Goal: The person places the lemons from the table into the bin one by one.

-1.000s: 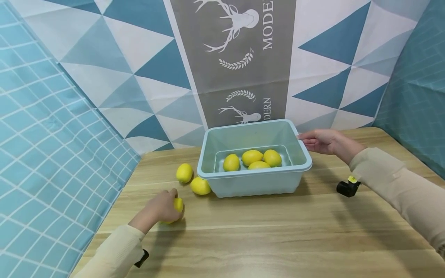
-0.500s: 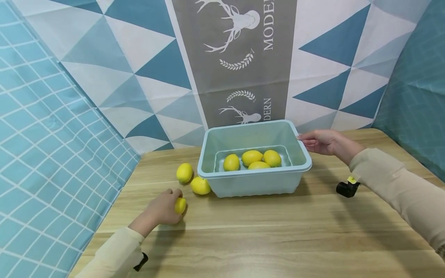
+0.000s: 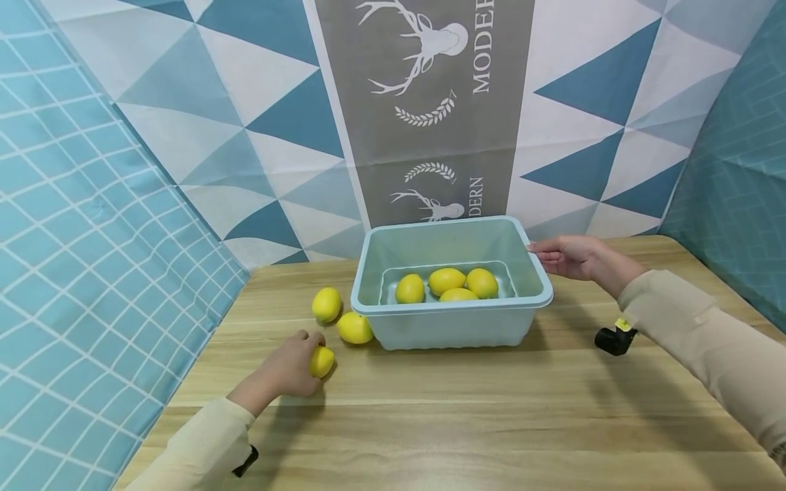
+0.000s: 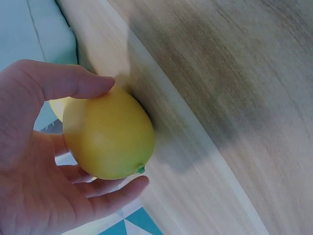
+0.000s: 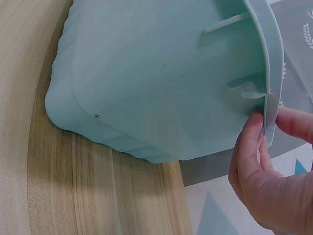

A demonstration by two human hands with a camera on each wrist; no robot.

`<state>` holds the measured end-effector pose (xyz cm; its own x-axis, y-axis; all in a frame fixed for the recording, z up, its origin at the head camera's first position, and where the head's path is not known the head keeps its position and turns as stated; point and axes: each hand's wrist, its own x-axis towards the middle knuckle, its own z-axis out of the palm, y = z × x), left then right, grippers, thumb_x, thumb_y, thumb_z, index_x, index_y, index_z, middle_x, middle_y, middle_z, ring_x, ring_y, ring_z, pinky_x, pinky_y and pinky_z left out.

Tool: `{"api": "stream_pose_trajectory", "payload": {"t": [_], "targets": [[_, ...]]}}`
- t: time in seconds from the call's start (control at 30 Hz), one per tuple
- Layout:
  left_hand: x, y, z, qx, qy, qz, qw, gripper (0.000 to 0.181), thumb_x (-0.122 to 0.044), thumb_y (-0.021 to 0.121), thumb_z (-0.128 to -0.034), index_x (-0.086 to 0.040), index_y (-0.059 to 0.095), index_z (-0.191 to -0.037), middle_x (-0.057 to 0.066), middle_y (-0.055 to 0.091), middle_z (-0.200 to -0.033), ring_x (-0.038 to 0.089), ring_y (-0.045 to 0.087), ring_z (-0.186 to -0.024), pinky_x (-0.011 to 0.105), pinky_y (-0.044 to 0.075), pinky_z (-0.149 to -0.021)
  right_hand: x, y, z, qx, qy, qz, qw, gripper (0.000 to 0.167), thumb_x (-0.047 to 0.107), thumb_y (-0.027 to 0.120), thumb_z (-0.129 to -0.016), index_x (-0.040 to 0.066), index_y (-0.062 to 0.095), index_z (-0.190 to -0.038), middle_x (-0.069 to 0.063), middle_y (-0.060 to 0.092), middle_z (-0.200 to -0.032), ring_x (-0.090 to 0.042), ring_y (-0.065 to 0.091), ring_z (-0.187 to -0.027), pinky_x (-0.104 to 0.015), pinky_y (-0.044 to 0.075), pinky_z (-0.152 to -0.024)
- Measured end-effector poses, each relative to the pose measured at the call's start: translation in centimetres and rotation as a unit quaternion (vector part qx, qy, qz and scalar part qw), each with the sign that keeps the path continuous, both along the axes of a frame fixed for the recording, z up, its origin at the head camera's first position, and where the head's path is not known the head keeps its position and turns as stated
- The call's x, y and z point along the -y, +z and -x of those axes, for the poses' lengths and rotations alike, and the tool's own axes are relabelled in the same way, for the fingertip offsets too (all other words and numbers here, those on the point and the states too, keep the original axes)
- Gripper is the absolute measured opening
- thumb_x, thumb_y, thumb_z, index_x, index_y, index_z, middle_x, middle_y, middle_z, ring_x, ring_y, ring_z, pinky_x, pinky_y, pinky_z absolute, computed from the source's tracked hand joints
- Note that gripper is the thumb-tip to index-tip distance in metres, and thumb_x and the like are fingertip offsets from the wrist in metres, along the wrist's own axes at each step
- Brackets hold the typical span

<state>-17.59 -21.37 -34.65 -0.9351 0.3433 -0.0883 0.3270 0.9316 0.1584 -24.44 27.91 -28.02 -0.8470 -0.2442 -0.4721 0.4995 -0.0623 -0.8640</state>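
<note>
My left hand point(image 3: 287, 367) is around a yellow lemon point(image 4: 110, 137) low over the left part of the table. In the left wrist view the thumb lies along one side of the fruit and curled fingers on the other; its green tip faces outward. On the right, my right hand point(image 3: 574, 258) pinches the rim of a pale blue-green plastic basin point(image 5: 142, 78) between thumb and fingers. Several lemons point(image 3: 446, 280) lie on the basin's floor. Two more, a rear lemon point(image 3: 327, 305) and a front lemon point(image 3: 355, 329), rest on the table left of the basin.
The wooden table point(image 3: 430, 416) is bounded by a blue grid-patterned cloth point(image 3: 92, 259) on the left and a patterned cloth point(image 3: 430, 136) behind the basin. A small black device point(image 3: 615, 339) with a yellow label shows beneath the right sleeve.
The lemon at my left hand has shifted slightly right and shows more beyond the fingers. My right hand stays at the basin's rim. The head view has tilted a little.
</note>
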Motion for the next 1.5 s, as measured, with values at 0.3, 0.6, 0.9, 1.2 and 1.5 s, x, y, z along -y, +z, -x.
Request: {"api": "stream_pose_trajectory", "payload": {"t": [0.3,0.6,0.9,1.2,1.5], "targets": [[0.0,-0.2,-0.4,-0.019,-0.001,0.0,0.9998,0.054,-0.013,0.077,-0.0608,-0.007,0.058,-0.111,0.01,0.055,-0.095,0.02,0.051,-0.077,0.036,0.05,-0.067,-0.1,-0.1,0.1,-0.001,0.005,-0.002,1.0,0.014,0.011,0.06,-0.093,0.015,0.068,-0.082,0.005,0.069,-0.082,-0.004,0.066,-0.079,-0.018,0.057,-0.078],[-0.1,0.2,-0.7,-0.036,-0.009,0.013,0.9993,0.053,-0.015,0.077,-0.0618,-0.009,0.057,-0.111,0.008,0.053,-0.094,0.02,0.05,-0.079,0.035,0.049,-0.066,0.0,0.3,0.0,-0.003,0.007,-0.003,1.0,0.013,0.011,0.062,-0.092,0.014,0.068,-0.081,0.004,0.069,-0.081,-0.004,0.066,-0.079,-0.018,0.057,-0.077],[-0.5,0.6,-0.9,-0.052,-0.01,0.014,0.9985,0.054,-0.017,0.078,-0.0621,-0.01,0.058,-0.111,0.006,0.054,-0.095,0.019,0.05,-0.082,0.036,0.049,-0.068,0.0,0.3,0.0,0.001,0.003,-0.005,1.0,0.013,0.011,0.061,-0.092,0.014,0.068,-0.082,0.004,0.068,-0.083,-0.005,0.065,-0.08,-0.018,0.056,-0.079],[-0.8,0.9,-1.2,-0.073,-0.017,0.012,0.9971,0.055,-0.018,0.079,-0.0619,-0.009,0.058,-0.112,0.005,0.052,-0.094,0.019,0.048,-0.081,0.034,0.047,-0.066,0.0,0.2,0.1,0.005,0.003,-0.002,1.0,0.014,0.011,0.06,-0.093,0.014,0.068,-0.082,0.004,0.067,-0.083,-0.004,0.064,-0.079,-0.018,0.056,-0.078],[-1.2,1.3,-1.4,-0.1,-0.036,0.021,0.9942,0.056,-0.018,0.078,-0.0618,-0.008,0.059,-0.114,0.005,0.054,-0.095,0.019,0.048,-0.081,0.034,0.046,-0.068,0.0,0.2,0.1,0.007,0.004,0.0,1.0,0.015,0.011,0.06,-0.093,0.014,0.068,-0.081,0.004,0.067,-0.083,-0.004,0.065,-0.079,-0.018,0.057,-0.078]]}}
